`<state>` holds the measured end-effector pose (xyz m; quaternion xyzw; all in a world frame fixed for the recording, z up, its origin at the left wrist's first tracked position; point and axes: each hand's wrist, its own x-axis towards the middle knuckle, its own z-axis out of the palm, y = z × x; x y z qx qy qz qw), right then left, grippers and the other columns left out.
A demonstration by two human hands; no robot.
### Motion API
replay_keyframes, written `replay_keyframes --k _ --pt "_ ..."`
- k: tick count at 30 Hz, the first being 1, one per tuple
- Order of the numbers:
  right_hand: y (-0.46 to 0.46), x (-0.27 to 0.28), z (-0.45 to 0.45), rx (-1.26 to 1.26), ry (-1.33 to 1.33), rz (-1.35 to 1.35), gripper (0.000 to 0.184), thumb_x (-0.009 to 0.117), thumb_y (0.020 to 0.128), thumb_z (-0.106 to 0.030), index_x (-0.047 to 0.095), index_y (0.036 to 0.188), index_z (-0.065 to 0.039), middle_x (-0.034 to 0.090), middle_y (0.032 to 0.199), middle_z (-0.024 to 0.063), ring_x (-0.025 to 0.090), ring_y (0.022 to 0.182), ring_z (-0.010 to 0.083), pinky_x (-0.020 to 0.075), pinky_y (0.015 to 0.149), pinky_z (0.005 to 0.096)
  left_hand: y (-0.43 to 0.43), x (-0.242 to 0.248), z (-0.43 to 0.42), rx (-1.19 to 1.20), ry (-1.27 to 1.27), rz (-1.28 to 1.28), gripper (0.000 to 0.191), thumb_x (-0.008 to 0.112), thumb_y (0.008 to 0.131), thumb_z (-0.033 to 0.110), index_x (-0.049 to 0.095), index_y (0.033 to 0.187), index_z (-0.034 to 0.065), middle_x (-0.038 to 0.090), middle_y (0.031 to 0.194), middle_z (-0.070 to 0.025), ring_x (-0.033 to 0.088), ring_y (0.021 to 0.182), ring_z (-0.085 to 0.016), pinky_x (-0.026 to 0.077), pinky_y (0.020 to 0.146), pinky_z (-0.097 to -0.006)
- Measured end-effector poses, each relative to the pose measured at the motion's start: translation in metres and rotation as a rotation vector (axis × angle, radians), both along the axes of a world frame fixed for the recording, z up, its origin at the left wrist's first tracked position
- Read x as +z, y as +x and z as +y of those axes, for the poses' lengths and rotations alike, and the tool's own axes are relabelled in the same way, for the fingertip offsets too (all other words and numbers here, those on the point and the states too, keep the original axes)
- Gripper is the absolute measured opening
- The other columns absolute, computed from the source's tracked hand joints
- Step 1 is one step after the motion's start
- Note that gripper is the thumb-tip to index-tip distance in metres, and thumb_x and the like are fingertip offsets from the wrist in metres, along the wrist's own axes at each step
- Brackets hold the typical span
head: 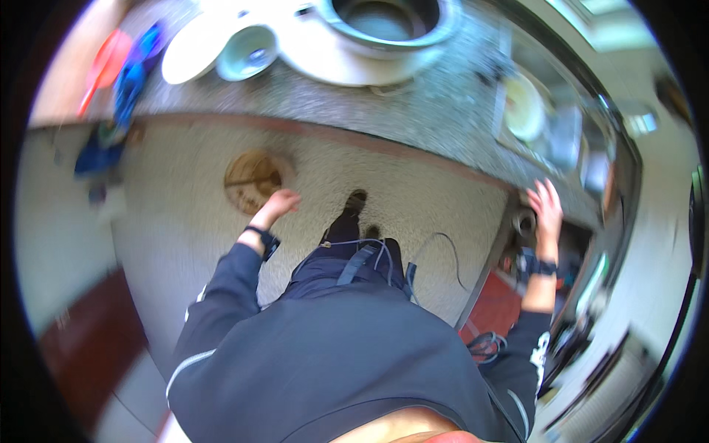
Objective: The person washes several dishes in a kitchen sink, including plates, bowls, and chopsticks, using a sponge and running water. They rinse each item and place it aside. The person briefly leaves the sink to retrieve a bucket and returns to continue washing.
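Observation:
My left hand (281,204) hangs over the floor with loosely bent fingers and holds nothing that I can see. Nearest to it is a round brown object (243,171) on the floor, perhaps a stool or a basket; blur hides which. At the right, my right hand (547,207) is raised by the edge of the grey stone-like counter (443,119), fingers spread and empty. Whether it touches the counter I cannot tell. Beneath that hand, a low shelf space holds a metal cup-like item (523,221).
Along the counter stand a large metal pot (388,47), a pale bowl (246,55), a white plate (191,52), an orange-red utensil (105,61) and a blue item (133,83). A sink-like recess at right holds a yellowish round dish (523,108). A cable (443,235) dangles beside my legs.

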<state>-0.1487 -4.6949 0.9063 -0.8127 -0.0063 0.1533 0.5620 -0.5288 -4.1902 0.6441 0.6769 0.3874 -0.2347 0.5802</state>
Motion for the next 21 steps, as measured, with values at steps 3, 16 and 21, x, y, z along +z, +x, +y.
replay_keyframes --k 3,16,21 --pt "0.028 0.005 -0.016 0.097 -0.017 0.006 0.05 0.051 0.09 -0.02 0.034 0.132 0.0 0.05 0.123 0.0133 0.058 0.101 0.0245 0.0467 0.084 0.0305 0.0 -0.038 -0.012 0.38 -0.182 0.154 0.032 0.052 0.085 0.028 0.054 0.108 0.0069 0.064 0.094 -0.006 0.063 0.072 -0.018 0.044 0.058 -0.032" --pt "0.155 0.009 -0.044 0.05 -0.645 0.003 0.052 0.052 0.089 -0.026 0.035 0.134 -0.007 0.055 0.117 0.0075 0.061 0.093 0.0196 0.0478 0.072 0.0258 -0.076 -0.287 -0.027 0.566 0.68 0.064 0.082 0.067 0.072 0.034 0.027 0.123 -0.0163 0.048 0.116 -0.0257 0.045 0.107 -0.039 0.032 0.097 -0.0401" --pt "0.15 0.01 -0.005 0.219 -0.659 0.064 0.047 0.058 0.086 -0.027 0.044 0.126 -0.007 0.059 0.103 0.0037 0.062 0.081 0.0151 0.0474 0.065 0.0239 -0.091 -0.354 -0.008 0.813 0.562 -0.312 0.032 0.063 0.076 0.028 0.059 0.086 -0.0019 0.06 0.08 -0.0191 0.056 0.075 -0.033 0.044 0.066 -0.0407"
